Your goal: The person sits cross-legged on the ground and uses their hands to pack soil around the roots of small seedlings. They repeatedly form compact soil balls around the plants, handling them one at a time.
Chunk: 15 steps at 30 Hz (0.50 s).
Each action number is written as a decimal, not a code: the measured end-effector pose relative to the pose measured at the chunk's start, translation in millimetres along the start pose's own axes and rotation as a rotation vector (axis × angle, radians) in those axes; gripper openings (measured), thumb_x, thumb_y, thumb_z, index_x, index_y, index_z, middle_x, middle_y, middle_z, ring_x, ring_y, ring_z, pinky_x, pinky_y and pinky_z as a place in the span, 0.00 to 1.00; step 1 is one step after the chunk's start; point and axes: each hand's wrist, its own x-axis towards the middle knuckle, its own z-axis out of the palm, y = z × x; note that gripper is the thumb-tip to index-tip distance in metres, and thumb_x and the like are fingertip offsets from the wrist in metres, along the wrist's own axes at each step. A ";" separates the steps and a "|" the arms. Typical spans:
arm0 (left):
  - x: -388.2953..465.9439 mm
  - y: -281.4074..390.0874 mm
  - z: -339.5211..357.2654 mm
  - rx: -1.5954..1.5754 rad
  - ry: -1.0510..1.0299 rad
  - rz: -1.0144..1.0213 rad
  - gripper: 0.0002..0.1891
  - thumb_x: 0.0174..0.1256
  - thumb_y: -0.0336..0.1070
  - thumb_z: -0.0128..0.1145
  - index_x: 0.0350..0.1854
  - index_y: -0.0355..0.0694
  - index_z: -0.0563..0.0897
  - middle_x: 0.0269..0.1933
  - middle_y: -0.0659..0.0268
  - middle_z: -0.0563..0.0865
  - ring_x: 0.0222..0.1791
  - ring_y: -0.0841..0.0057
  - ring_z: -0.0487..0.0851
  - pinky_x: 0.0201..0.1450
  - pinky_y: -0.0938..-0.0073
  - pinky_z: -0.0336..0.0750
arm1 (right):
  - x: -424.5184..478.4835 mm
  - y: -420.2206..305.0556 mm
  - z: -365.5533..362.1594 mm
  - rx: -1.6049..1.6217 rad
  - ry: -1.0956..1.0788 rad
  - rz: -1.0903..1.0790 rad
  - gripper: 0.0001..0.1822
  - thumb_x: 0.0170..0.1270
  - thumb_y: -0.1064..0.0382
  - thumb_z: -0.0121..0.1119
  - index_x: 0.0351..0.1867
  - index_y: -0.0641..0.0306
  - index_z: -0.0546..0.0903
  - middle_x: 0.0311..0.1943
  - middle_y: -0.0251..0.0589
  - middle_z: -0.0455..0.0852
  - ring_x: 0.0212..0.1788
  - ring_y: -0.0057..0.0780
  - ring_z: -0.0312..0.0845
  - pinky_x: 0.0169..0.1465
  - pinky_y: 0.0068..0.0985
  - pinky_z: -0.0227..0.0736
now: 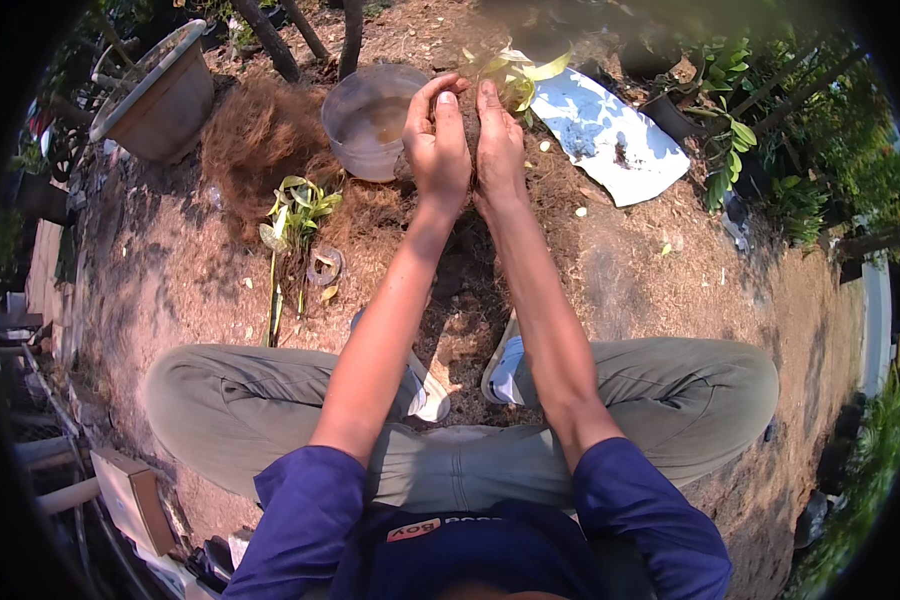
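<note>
My left hand [439, 146] and my right hand [501, 146] are cupped towards each other, thumbs up, at arm's length before me. They close around the base of a leafy plant [529, 79], whose pale green leaves stick out beyond my right fingertips. Most of what lies between the palms is hidden; only some brown matter shows. Just left of my left hand stands a clear plastic tub [360, 135] with a little murky water in it. Loose brown coconut fibre [266, 135] is heaped on the tub's left.
A second leafy cutting [296, 214] lies on the ground at left, near a roll of clear tape or line [325, 265]. A white soil-stained sheet [615, 142] is at right. A large planter [157, 97] stands far left, a cardboard box [131, 499] lower left. Tree stems [350, 37] rise ahead.
</note>
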 end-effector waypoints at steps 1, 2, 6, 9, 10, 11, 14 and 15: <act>5.1 -0.3 -1.1 -0.093 -0.016 -0.042 0.14 0.72 0.32 0.48 0.54 0.30 0.75 0.49 0.57 0.84 0.48 0.76 0.81 0.51 0.75 0.75 | 6.0 4.8 -2.9 -0.022 0.021 -0.026 0.27 0.72 0.46 0.53 0.55 0.72 0.76 0.49 0.41 0.80 0.52 0.22 0.74 0.56 0.20 0.67; 11.5 0.3 -4.7 -0.160 -0.047 -0.068 0.16 0.72 0.31 0.49 0.58 0.29 0.71 0.51 0.55 0.83 0.52 0.77 0.80 0.55 0.75 0.74 | 13.7 11.0 -7.3 0.067 0.107 0.061 0.24 0.70 0.50 0.56 0.51 0.73 0.79 0.47 0.41 0.83 0.48 0.21 0.77 0.52 0.19 0.71; 18.6 16.9 -7.9 -0.378 0.006 -0.417 0.17 0.74 0.40 0.47 0.57 0.34 0.72 0.51 0.59 0.82 0.53 0.75 0.79 0.59 0.74 0.71 | -4.5 -21.3 2.3 0.091 -0.036 0.013 0.18 0.67 0.55 0.59 0.49 0.68 0.81 0.43 0.40 0.85 0.43 0.23 0.82 0.49 0.22 0.76; 14.1 2.6 -2.9 -0.307 0.081 -0.406 0.17 0.75 0.44 0.43 0.55 0.37 0.74 0.47 0.64 0.81 0.48 0.76 0.79 0.54 0.72 0.74 | -2.1 -18.3 -0.4 0.342 -0.091 0.072 0.15 0.66 0.55 0.59 0.45 0.65 0.81 0.41 0.40 0.85 0.42 0.26 0.83 0.48 0.24 0.78; 11.7 0.9 -1.5 -0.294 0.150 -0.363 0.17 0.76 0.44 0.43 0.53 0.38 0.74 0.46 0.65 0.81 0.47 0.77 0.79 0.52 0.73 0.74 | -2.6 -20.9 -0.8 0.437 -0.180 0.127 0.15 0.67 0.54 0.57 0.44 0.66 0.80 0.40 0.42 0.85 0.40 0.30 0.83 0.47 0.27 0.80; 9.5 -0.6 -0.3 -0.280 0.218 -0.319 0.16 0.76 0.45 0.42 0.52 0.38 0.75 0.45 0.66 0.80 0.46 0.78 0.78 0.51 0.73 0.74 | -2.3 -17.6 -2.0 0.479 -0.188 0.155 0.16 0.67 0.54 0.57 0.45 0.66 0.80 0.40 0.43 0.85 0.40 0.31 0.84 0.47 0.28 0.80; 4.5 9.3 3.9 -0.084 0.308 -0.165 0.17 0.77 0.45 0.39 0.52 0.38 0.74 0.45 0.68 0.75 0.43 0.79 0.72 0.52 0.74 0.69 | -1.5 -7.5 -0.6 0.626 -0.182 0.205 0.16 0.68 0.54 0.55 0.46 0.66 0.78 0.40 0.45 0.85 0.39 0.33 0.84 0.47 0.32 0.81; 3.7 10.7 4.1 -0.027 0.321 -0.074 0.17 0.77 0.45 0.39 0.53 0.38 0.74 0.44 0.69 0.73 0.42 0.79 0.70 0.52 0.75 0.68 | -0.2 -6.4 -2.1 0.624 -0.186 0.201 0.15 0.68 0.54 0.55 0.45 0.65 0.78 0.40 0.45 0.85 0.40 0.33 0.84 0.48 0.32 0.81</act>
